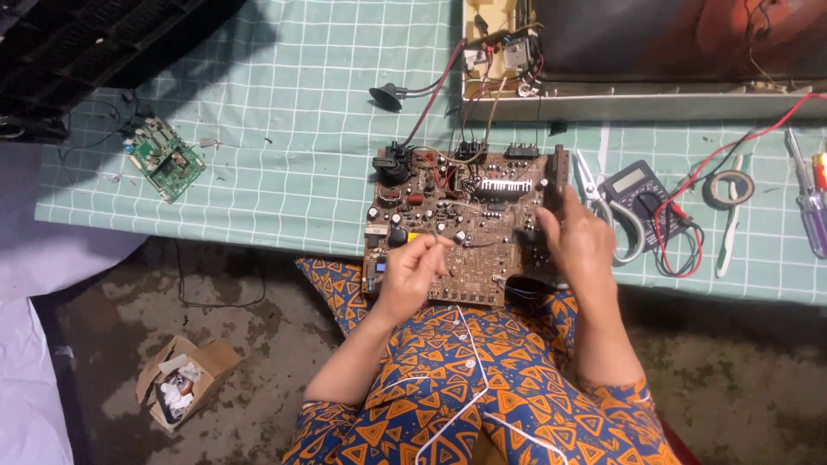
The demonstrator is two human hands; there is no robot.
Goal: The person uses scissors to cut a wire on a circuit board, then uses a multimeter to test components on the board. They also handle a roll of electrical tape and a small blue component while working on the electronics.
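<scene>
A large brown circuit board (pixel 457 215) crowded with components lies at the near edge of a mat, partly over my lap. My left hand (pixel 412 271) rests on its lower left area, fingers curled, with a thin wire pinched at the fingertips. My right hand (pixel 579 241) grips the board's right edge, next to a black part standing there. Red and dark wires run from the board up to an opened appliance chassis (pixel 637 95) at the back.
A green gridded mat (pixel 284 129) covers the work surface. A small green circuit board (pixel 164 158) lies at left. Scissors (pixel 603 202), a multimeter (pixel 639 191) with red lead, a tape roll (pixel 730 185) and screwdrivers (pixel 808 202) sit right. A cardboard box (pixel 183 381) is on the floor.
</scene>
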